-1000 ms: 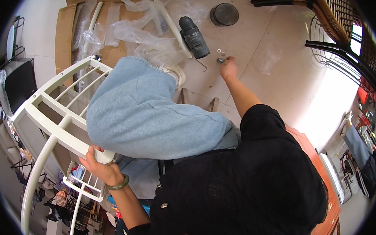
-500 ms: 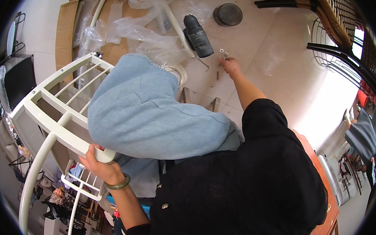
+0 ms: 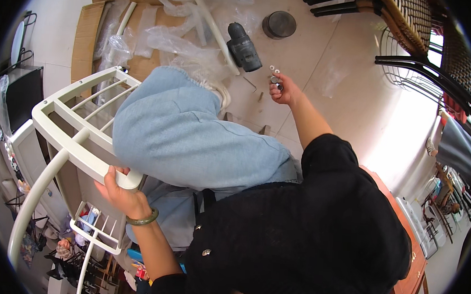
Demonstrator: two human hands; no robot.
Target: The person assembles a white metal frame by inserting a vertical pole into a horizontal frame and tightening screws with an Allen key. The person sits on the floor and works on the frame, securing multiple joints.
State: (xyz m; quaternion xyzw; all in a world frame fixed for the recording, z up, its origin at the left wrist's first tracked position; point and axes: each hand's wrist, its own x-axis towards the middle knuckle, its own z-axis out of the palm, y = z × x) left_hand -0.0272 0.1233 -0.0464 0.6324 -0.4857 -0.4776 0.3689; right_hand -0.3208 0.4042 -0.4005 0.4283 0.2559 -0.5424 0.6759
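Observation:
My left hand (image 3: 122,195) is closed round the corner of a white metal frame (image 3: 79,149) with thin slats and a curved tube, which leans against my knee. Small silvery metal pieces (image 3: 274,80) show at the fingers of my right hand (image 3: 285,92), which are curled above the tiled floor; their exact kind is too small to tell. Two small white rings (image 3: 275,69) lie just beyond that hand. Left of it are an L-shaped hex key (image 3: 250,84) and a small brownish rod (image 3: 260,97). A dark grey power tool (image 3: 244,49) rests farther off.
A round dark tin (image 3: 279,24) stands beyond the power tool. Flattened cardboard (image 3: 85,41), clear plastic wrap (image 3: 171,43) and a long white tube (image 3: 213,27) lie at the far left. Black-legged woven chairs (image 3: 407,28) are at upper right, an orange-brown wooden surface (image 3: 399,286) behind me.
My right hand has drawn slightly back from the floor near the rings, and metal pieces now show at its fingers. My left hand keeps hold of the frame. The view has shifted a little.

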